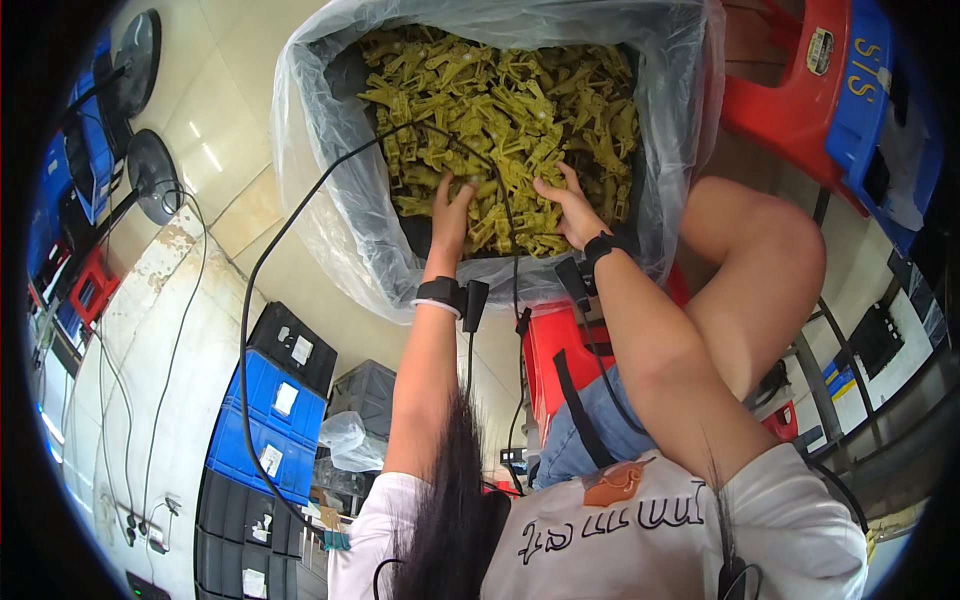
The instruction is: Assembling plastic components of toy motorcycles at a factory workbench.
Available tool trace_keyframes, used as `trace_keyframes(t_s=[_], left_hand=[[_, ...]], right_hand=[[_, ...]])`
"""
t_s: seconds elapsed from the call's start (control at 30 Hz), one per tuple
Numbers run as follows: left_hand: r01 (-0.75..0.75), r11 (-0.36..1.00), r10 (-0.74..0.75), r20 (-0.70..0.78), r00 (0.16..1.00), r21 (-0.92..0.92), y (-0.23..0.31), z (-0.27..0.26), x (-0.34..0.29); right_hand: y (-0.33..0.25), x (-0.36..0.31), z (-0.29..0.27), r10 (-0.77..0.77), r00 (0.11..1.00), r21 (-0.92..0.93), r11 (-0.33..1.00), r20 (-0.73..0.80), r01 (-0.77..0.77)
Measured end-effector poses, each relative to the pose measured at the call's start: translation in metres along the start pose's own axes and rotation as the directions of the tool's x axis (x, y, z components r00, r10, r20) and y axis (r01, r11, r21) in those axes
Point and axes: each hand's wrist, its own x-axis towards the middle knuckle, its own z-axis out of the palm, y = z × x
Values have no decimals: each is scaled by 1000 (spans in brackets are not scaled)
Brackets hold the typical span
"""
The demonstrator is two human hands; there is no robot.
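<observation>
A heap of small olive-yellow molded pieces (480,90), shaped like little figures with thin limbs, fills a bin lined with a clear plastic bag (335,205). My left hand (453,212) reaches into the near side of the heap, thumb and forefinger apart, touching the pieces. Across from it, my right hand (572,205) lies against the heap with its thumb and forefinger spread. Some pieces lie between the two palms. The other fingers of both hands are partly hidden among the pieces. Black straps with small devices sit on both wrists.
A black cable (248,300) loops over the bin and past my arms. Red stools (790,90) and blue crates (880,100) stand at the right. Stacked blue boxes (270,400) and black crates (245,520) are at the lower left. My bare knee (770,235) is beside the bin.
</observation>
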Motion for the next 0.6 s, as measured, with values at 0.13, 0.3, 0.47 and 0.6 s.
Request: trace_keyframes(t_s=[0.13,0.3,0.47,0.6], left_hand=[[-51,998,50,34,998,36,28,13,-9],[-121,991,123,-51,991,52,32,5,-14],[23,954,-20,12,1000,-298,66,22,-24],[-90,996,89,-92,992,-4,27,13,4]], right_hand=[[-8,-10,5,-63,998,79,995,14,62],[-16,-5,13,-184,983,110,977,12,181],[-39,7,13,-374,927,22,927,-6,374],[-30,2,36,-368,930,-108,924,23,368]])
